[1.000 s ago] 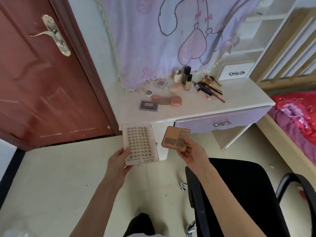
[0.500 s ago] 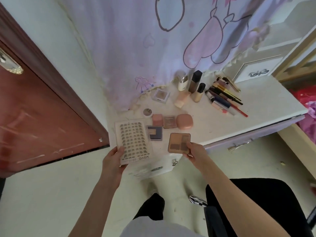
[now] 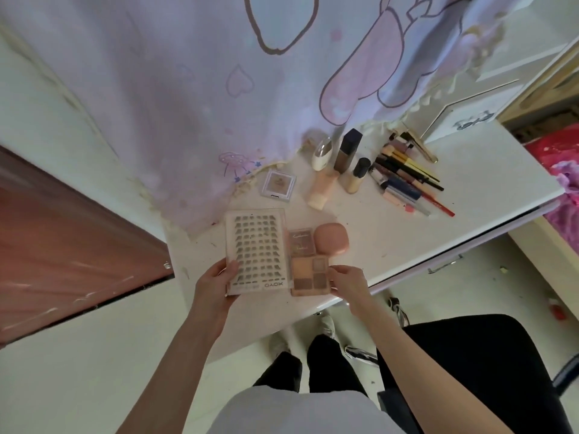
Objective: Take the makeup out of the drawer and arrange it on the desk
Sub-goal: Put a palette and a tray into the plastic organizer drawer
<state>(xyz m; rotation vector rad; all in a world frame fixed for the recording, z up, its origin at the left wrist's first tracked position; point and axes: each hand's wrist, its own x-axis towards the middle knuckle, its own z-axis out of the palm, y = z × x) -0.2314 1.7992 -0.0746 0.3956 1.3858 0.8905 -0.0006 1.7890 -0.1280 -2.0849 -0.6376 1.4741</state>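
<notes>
Left hand (image 3: pixel 216 285) pinching lash tray (image 3: pixel 256 250), right hand (image 3: pixel 347 281) gripping eyeshadow palette (image 3: pixel 310 276); we judge careless set-down could nudge pink compact (image 3: pixel 331 239) beside it.

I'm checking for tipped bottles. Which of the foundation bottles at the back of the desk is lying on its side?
The pale pink tube-like bottle lies flat on the desk; the dark-capped square bottle and the small black-capped beige bottle beside it stand upright.

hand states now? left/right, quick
Left hand: closed on the lash tray, gripping its near-left corner.
Right hand: fingers pinching the eyeshadow palette at its right edge.
</notes>
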